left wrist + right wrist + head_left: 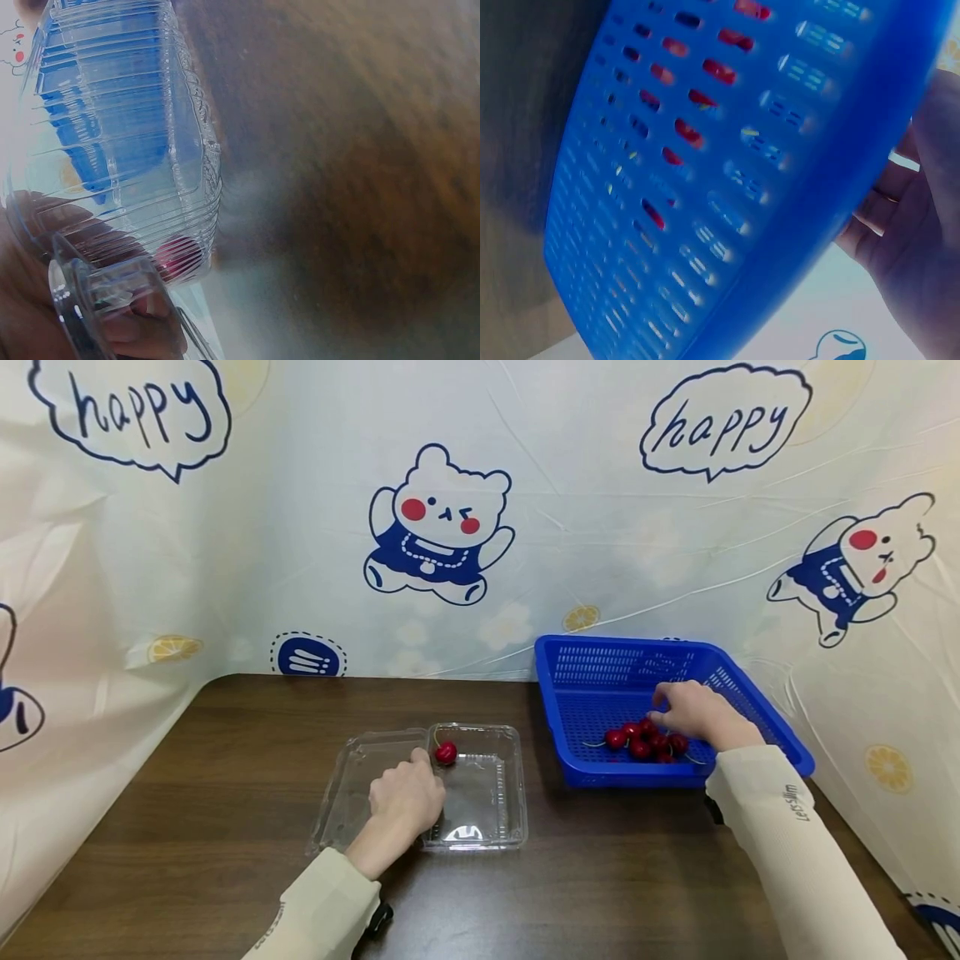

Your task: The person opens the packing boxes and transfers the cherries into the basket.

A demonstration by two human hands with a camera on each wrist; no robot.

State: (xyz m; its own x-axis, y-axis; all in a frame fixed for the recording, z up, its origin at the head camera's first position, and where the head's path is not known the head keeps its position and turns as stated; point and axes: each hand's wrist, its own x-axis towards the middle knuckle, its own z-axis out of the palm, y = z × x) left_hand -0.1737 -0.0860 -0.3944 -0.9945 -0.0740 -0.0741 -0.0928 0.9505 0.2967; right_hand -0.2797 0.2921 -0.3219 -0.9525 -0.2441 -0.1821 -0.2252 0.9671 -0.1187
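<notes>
A clear plastic clamshell box point(480, 839) lies unfolded on the table, with one red cherry point(446, 753) at its far left inner corner. My left hand point(407, 793) grips the box at the fold between its two halves; in the left wrist view the fingers point(139, 330) curl around the clear plastic edge. My right hand point(697, 710) reaches into the blue basket point(600, 774), just above a heap of cherries point(641, 749). A gap shows between thumb and index finger. In the right wrist view, the basket's wall hides the fingertips.
The brown wooden table point(187, 827) carries the box on the left and the basket at the back right. A printed cloth point(585, 535) with bears and speech bubbles hangs behind and along both sides. The basket's raised rim stands between the right forearm and the cherries.
</notes>
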